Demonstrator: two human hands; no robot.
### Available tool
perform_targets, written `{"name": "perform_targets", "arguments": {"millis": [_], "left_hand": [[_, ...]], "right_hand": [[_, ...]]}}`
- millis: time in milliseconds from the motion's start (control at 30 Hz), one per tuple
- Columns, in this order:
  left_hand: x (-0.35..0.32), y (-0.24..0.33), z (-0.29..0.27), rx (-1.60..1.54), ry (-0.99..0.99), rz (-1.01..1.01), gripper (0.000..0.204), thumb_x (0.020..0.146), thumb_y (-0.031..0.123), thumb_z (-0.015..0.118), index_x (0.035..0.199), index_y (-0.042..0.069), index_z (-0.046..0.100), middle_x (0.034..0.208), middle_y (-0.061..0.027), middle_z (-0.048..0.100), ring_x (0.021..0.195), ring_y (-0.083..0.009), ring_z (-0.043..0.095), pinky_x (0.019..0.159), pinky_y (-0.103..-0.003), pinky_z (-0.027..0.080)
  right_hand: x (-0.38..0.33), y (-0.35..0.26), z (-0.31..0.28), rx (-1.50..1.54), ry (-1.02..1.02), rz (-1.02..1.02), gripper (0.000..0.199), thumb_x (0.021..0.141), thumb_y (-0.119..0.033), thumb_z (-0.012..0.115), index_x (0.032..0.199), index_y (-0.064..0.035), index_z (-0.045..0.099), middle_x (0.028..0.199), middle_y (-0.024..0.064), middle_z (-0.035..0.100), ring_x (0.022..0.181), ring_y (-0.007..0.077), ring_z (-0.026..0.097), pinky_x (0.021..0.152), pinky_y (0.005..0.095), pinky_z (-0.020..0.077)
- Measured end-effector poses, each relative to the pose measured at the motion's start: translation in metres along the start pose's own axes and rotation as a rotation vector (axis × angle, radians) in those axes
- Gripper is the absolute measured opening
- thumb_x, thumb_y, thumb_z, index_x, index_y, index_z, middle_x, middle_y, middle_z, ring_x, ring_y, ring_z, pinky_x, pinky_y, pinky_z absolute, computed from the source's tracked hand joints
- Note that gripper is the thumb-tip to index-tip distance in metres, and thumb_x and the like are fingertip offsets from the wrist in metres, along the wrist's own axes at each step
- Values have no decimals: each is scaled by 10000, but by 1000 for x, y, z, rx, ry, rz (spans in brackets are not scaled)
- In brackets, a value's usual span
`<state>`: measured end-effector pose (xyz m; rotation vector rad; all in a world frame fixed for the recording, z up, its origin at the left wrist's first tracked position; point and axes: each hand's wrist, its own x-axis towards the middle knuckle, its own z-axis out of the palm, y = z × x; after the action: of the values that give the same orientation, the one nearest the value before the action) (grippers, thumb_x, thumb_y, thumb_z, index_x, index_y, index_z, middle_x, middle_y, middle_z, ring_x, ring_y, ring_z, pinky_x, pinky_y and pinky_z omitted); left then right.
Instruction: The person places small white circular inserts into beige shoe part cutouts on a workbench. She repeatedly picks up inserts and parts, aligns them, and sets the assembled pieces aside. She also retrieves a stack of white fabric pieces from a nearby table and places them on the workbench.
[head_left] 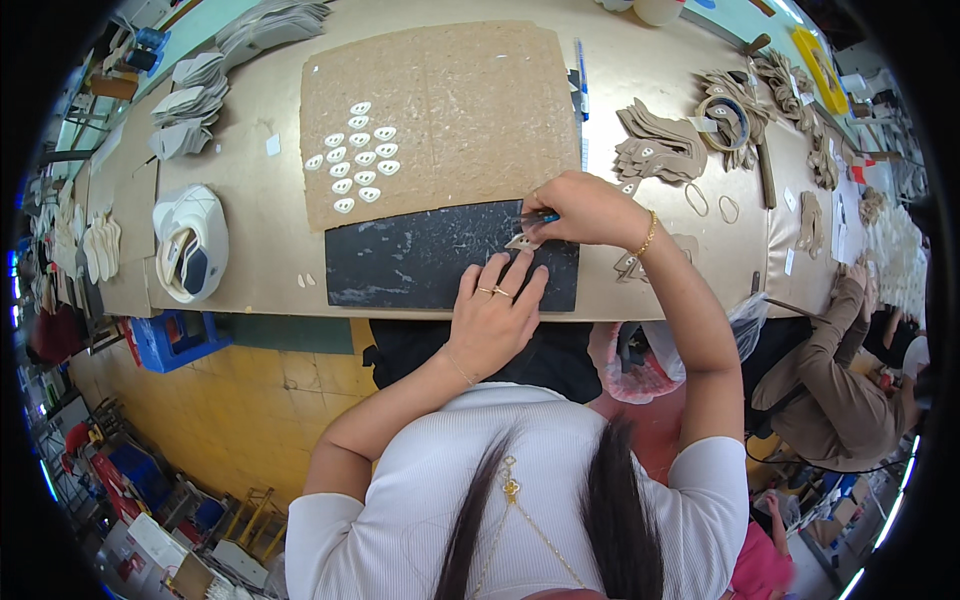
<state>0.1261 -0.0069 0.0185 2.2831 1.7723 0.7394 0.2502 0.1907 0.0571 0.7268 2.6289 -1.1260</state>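
Left hand point(492, 312): nearest the camera; fingers spread flat, fingertips pinning the small tan piece point(521, 241) to the black cutting mat point(420, 262).
Right hand point(585, 208): closed around a blue-handled tool point(541, 216), tip at the piece, just beyond the left fingertips.
Technique: hold the piece steady; keep the left fingertips clear of the tool tip.
Beyond the hands: rows of white cutouts point(358, 155) on a brown board point(440, 110).
To the right: stacked tan pieces point(660, 145).
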Motion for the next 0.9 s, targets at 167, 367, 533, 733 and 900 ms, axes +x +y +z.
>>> {"name": "perform_targets", "arguments": {"millis": [167,367,533,733,900], "left_hand": [[2,4,-2,10,-7,-9,460,767,172,726,1209,82,634,1323,-143,577,1171,-333,522,955,-464,419],[1,4,-3,12,-11,-14,447,772,174,722,1200,76,638,1333,-147,575,1182,-334,519,960,-467,421],[0,4,-2,15,-4,-7,439,778,176,716,1197,73,638,1331,-152,574,1182,-337,516,967,-465,418],[0,3,0,21,4,-4,428,782,173,711,1190,68,637,1328,-153,574,1175,-338,511,958,-464,419],[-2,3,0,18,-2,-6,436,782,175,714,1196,66,632,1337,-153,566,1170,-340,510,953,-463,418]], "right_hand": [[-7,-2,3,-44,43,10,319,768,-197,797,1041,-43,735,980,143,723,958,333,674,835,414,533],[-12,5,9,-4,126,-56,312,768,-125,798,1039,-30,675,998,110,698,938,314,668,820,391,528],[-11,1,7,39,98,0,341,763,-127,800,1073,-32,694,1018,134,709,993,327,664,863,407,524],[-11,2,9,-10,117,-40,293,785,-110,781,1041,-24,666,997,115,702,945,311,672,824,385,531],[-9,-1,8,1,94,11,322,755,-117,798,1052,-46,696,1003,128,712,982,325,667,852,406,529]]}}
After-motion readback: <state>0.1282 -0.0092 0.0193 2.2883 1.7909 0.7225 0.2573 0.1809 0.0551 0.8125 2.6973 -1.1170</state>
